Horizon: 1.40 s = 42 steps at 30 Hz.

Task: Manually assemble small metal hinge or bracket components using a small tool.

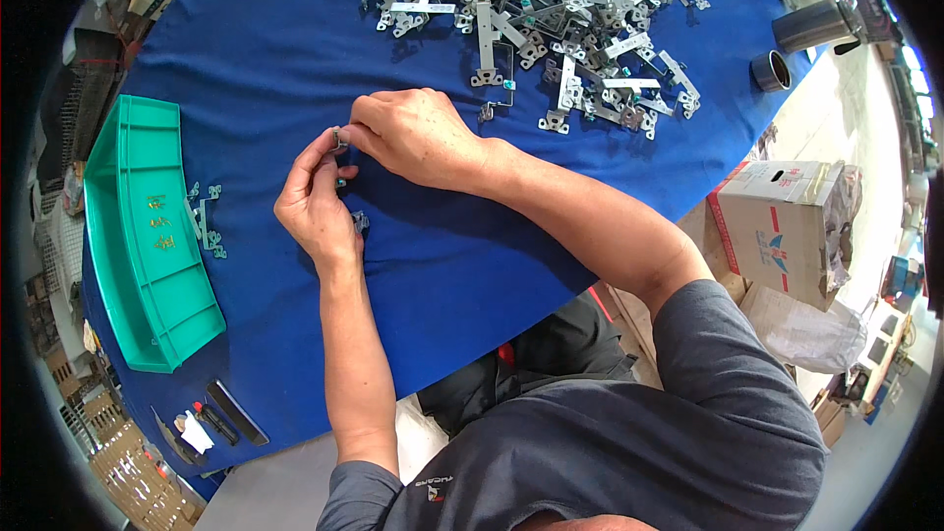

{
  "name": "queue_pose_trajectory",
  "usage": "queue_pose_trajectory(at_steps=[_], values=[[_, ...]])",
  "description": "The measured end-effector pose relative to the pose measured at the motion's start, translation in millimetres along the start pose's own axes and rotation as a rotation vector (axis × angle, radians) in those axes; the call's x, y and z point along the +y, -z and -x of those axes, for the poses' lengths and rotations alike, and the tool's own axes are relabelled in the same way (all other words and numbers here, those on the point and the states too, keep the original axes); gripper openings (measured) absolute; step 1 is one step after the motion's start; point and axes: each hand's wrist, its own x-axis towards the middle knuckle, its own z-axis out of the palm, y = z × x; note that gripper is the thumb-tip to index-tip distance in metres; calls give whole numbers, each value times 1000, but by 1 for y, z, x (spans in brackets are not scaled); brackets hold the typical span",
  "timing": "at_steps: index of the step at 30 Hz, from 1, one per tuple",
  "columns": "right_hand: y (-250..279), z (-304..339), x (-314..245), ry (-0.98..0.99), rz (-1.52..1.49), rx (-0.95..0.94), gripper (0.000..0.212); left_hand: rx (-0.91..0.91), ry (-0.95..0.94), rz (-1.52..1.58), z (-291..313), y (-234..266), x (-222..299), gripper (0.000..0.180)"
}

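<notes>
We find, right of the green bin (202,280), the left hand (317,214) narrowly pinching a metal bracket (340,140); the right hand (418,138) meets its upper end, fingertip closure hidden.

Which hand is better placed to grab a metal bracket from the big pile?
Probably the right hand: it is nearer the pile of metal brackets. The left hand sits farther off, toward the green plastic bin. Both are at a small metal part.
</notes>
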Motion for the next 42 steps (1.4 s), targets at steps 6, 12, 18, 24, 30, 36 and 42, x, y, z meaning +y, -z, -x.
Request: queue_pose_trajectory(at_steps=[6,12,18,24,30,36,42], values=[[-1,2,-1,52,-92,103,22,1,11,20,0,-1,1,22],[0,1,-2,23,-89,72,22,-10,16,-12,0,0,2,23],[1,1,0,-2,-1,-23,19,-4,-3,-9,-1,1,-1,23],[-1,1,1,44,-79,59,19,-19,-3,4,-1,1,-1,23],[0,2,0,32,-60,55,19,1,31,1,0,-1,3,24],[0,1,-1,42,-75,74,20,-8,-6,-8,0,1,1,24],[-2,1,0,30,-105,100,21,10,6,21,0,-1,2,24]])
